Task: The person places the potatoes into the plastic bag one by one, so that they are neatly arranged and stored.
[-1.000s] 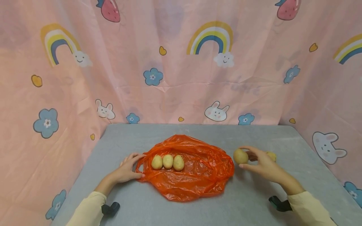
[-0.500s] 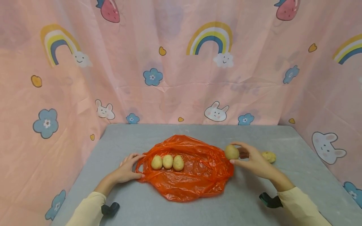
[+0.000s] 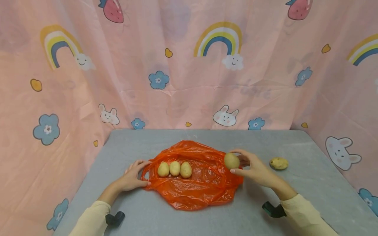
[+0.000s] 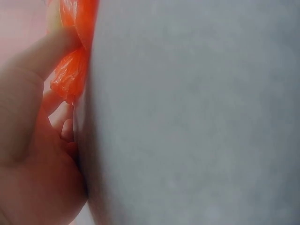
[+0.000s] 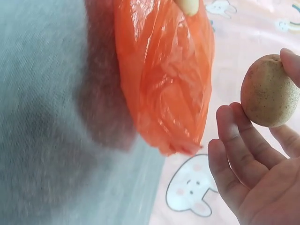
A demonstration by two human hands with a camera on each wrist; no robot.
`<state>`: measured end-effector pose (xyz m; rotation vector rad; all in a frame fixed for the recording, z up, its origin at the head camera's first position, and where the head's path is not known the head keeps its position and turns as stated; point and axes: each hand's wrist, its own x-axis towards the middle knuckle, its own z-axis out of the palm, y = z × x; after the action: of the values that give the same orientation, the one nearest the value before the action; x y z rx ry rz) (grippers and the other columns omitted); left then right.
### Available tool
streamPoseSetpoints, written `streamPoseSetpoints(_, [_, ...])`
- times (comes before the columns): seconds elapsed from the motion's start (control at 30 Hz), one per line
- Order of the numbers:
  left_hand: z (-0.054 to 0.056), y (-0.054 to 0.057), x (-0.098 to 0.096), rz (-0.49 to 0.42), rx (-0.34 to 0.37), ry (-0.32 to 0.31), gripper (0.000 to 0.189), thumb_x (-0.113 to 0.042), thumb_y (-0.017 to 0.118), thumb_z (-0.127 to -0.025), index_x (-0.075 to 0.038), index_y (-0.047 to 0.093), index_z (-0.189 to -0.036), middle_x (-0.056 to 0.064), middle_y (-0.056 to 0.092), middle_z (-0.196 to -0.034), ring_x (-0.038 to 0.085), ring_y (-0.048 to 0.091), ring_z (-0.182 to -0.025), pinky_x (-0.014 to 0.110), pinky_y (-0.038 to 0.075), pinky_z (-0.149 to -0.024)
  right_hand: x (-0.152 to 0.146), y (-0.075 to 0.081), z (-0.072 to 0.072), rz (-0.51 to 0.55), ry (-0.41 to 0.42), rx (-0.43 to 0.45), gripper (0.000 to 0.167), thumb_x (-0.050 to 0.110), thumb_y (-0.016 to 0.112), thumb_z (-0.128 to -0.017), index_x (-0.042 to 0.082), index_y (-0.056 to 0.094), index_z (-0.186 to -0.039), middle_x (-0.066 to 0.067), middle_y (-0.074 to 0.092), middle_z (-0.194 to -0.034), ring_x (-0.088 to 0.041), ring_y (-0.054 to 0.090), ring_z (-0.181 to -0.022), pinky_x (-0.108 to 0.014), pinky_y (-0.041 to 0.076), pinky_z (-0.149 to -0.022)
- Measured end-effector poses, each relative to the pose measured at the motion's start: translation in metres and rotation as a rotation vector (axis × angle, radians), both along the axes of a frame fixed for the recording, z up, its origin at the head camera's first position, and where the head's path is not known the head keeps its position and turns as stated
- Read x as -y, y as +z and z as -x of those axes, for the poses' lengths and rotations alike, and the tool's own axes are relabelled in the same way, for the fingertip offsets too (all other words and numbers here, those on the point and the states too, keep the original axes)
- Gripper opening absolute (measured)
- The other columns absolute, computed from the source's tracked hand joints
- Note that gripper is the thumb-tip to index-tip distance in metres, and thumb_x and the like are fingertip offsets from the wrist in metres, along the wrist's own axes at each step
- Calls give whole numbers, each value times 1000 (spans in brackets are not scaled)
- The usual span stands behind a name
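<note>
On the grey table lies a spread orange plastic bag. Three potatoes sit side by side in its left part: a left potato, a middle potato and a right potato. My left hand rests at the bag's left end, thumb and fingers touching the plastic on either side of the handle hole. In the left wrist view, the thumb lies on the plastic. My right hand pinches another potato between thumb and fingers, above the bag's right end; the right wrist view shows this potato raised.
One more potato lies on the table to the right of my right hand. A pink patterned curtain hangs behind the table and along both sides. A dark wrist-camera mount sticks out by the left sleeve.
My right hand has moved left with the potato, from beside the bag to over its right end. The potato on the table's right has come into full view. My left hand stays put.
</note>
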<state>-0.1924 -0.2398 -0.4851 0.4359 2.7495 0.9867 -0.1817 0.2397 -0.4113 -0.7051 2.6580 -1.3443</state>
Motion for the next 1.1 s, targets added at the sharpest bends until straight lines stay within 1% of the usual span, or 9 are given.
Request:
streamPoseSetpoints(0.2, [1,-2,1,-3,-9,2,79,-33,82,-79,-17,48,-149,14,41,-148,41,35,-134,68,25,-105,11,0,0,14,16,37,54,22,77,-89,13,54,-138,-11,70,-117,-18,68,-101,-35,55,-85])
streamPoseSetpoints(0.33, [1,-2,1,-2,-10,1,79,-33,82,-80,-18,48,-150,13,41,-148,40,35,-134,68,24,-105,18,-1,0,18,31,40,57,21,78,-89,11,53,-140,-11,69,-117,-19,67,-102,-34,56,-86])
streamPoseSetpoints(0.43, [0,-1,1,-5,-15,-2,79,-34,82,-79,-17,48,-150,14,41,-148,41,36,-133,68,25,-105,24,-2,0,14,38,50,62,23,78,-89,8,51,-142,-10,69,-117,-20,66,-103,-41,56,-89])
streamPoseSetpoints(0.53, [0,0,0,-12,-24,-8,79,-33,81,-79,-16,49,-149,15,41,-147,42,36,-132,69,25,-104,30,-3,0,10,47,67,62,23,78,-89,8,50,-142,-10,68,-117,-22,66,-104,-49,56,-92])
streamPoseSetpoints(0.6, [-1,1,-1,-18,-28,-11,79,-33,81,-79,-15,49,-149,16,41,-146,42,36,-132,69,25,-104,34,-4,0,5,55,71,61,23,78,-89,9,50,-141,-9,68,-117,-22,66,-104,-50,56,-92])
streamPoseSetpoints(0.7, [-2,1,-1,-18,-24,-10,79,-33,81,-79,-15,49,-148,15,41,-146,42,36,-132,68,25,-104,40,-6,0,9,71,70,59,23,78,-89,8,52,-140,-11,69,-116,-22,67,-104,-48,56,-90])
streamPoseSetpoints(0.8, [-2,2,-1,-13,-15,-5,79,-33,82,-79,-16,49,-149,14,41,-147,42,35,-134,68,25,-105,45,-8,1,14,81,71,58,21,78,-89,8,53,-138,-11,69,-115,-22,66,-103,-42,57,-88])
streamPoseSetpoints(0.93, [-2,3,-1,-5,-10,-4,80,-34,82,-79,-17,49,-149,14,40,-148,42,35,-134,69,24,-105,51,-9,1,17,70,94,56,20,79,-88,9,54,-137,-11,68,-116,-21,66,-102,-36,57,-87])
streamPoseSetpoints(1.1, [-2,3,-1,-7,-6,1,80,-33,83,-79,-17,49,-149,14,40,-149,42,34,-135,69,23,-105,58,-12,2,24,67,106,56,20,79,-88,9,54,-137,-11,66,-118,-21,66,-101,-33,56,-85])
